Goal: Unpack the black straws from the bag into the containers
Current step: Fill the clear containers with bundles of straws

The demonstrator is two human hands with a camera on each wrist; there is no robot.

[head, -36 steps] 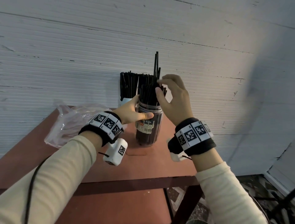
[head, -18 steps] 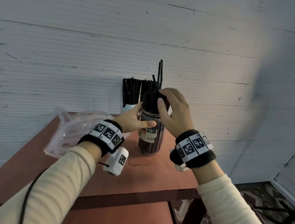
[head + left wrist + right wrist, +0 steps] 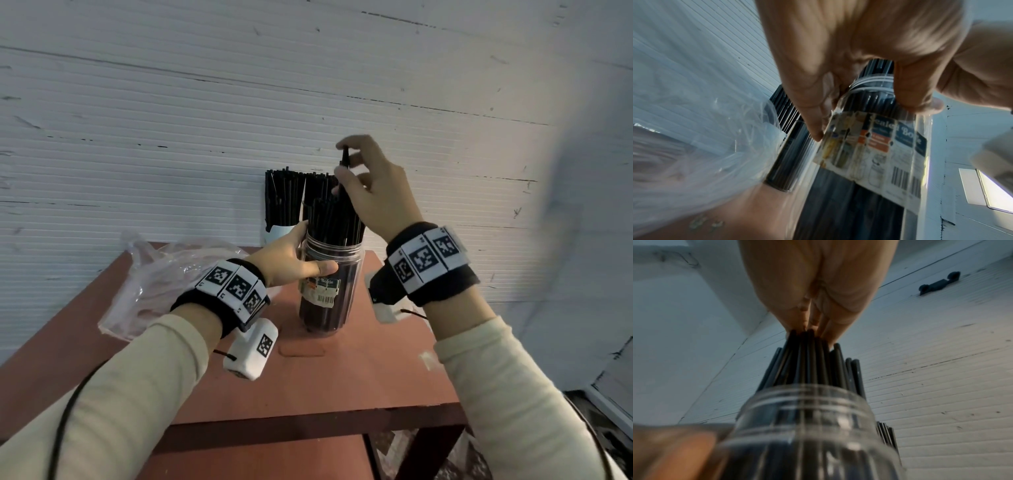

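A clear plastic jar with a paper label stands on the red-brown table, packed with black straws. My left hand grips the jar just below its threaded neck, thumb in front. My right hand is above the jar's mouth and pinches the tops of a few raised straws between thumb and fingers; the right wrist view shows the fingers closed on the straw ends above the jar. A second container full of black straws stands behind, against the wall.
A crumpled clear plastic bag lies on the table to the left of the jar, seen also in the left wrist view as the bag. A white ribbed wall rises directly behind the table. The table's front edge and right corner are near my forearms.
My right hand has gone from pressing on the straw tops in the jar to rising above them, with a few straws pinched and lifted. My left hand stays on the jar.
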